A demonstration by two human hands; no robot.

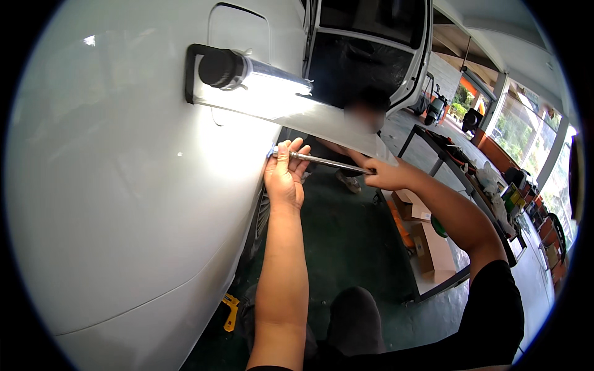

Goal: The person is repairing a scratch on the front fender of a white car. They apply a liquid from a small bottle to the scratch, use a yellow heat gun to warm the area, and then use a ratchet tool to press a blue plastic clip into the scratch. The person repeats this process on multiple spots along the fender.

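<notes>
My left hand (286, 179) is closed round one end of a slim metal rod (334, 163), thumb over it and fingertips curled up. A small blue tip (271, 152) on that end meets the edge of a white car's body panel (154, 204); whether it presses on the metal I cannot tell. My right hand (388, 174) grips the rod's other end, at the right, and hides it. Just above both hands, a lit tube lamp (272, 77) with a black end cap stands on a long pale board (334, 127) beside the panel, throwing a bright glare.
An open car door (365, 62) stands ahead, with another person (366, 111) low beside it. To the right is a metal-framed cart (427, 139) with tools on top and cardboard boxes (433, 253) below. A yellow tool (231, 312) lies low beside the car.
</notes>
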